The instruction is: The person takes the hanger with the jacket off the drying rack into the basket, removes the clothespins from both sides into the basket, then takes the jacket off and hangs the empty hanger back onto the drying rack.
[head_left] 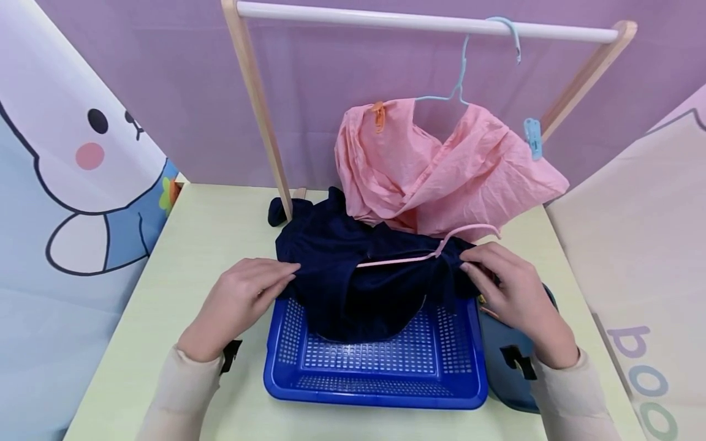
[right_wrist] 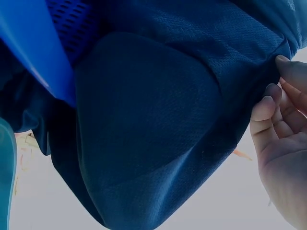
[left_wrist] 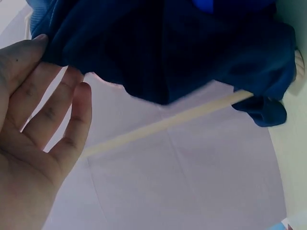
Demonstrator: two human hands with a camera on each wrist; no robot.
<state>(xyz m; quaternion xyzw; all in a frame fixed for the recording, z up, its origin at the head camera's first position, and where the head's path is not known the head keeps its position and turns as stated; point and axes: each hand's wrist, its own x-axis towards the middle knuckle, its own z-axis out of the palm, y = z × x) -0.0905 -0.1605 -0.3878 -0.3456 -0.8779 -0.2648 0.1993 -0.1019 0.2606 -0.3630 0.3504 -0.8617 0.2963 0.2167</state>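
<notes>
A navy blue garment [head_left: 325, 257] is spread over the back part of a blue plastic basket [head_left: 375, 398]. A pink hanger [head_left: 397, 261] lies at its neck opening, the hook pointing to the right and the ends hidden in the cloth. At the garment's left edge, my left hand [head_left: 239, 300] pinches the fabric between thumb and fingers. My right hand [head_left: 510, 294] pinches the opposite edge, near the hanger's hook. In the right wrist view, the navy cloth [right_wrist: 144, 120] hangs in a broad fold from the fingertips [right_wrist: 283, 59].
Behind, a pink garment [head_left: 441, 171] hangs on a light blue hanger [head_left: 461, 67] from a white rail [head_left: 358, 15]. An orange clip [head_left: 379, 116] and a blue clip [head_left: 532, 138] hold its shoulders. A dark teal container [head_left: 510, 367] stands right of the basket, partly under my right arm.
</notes>
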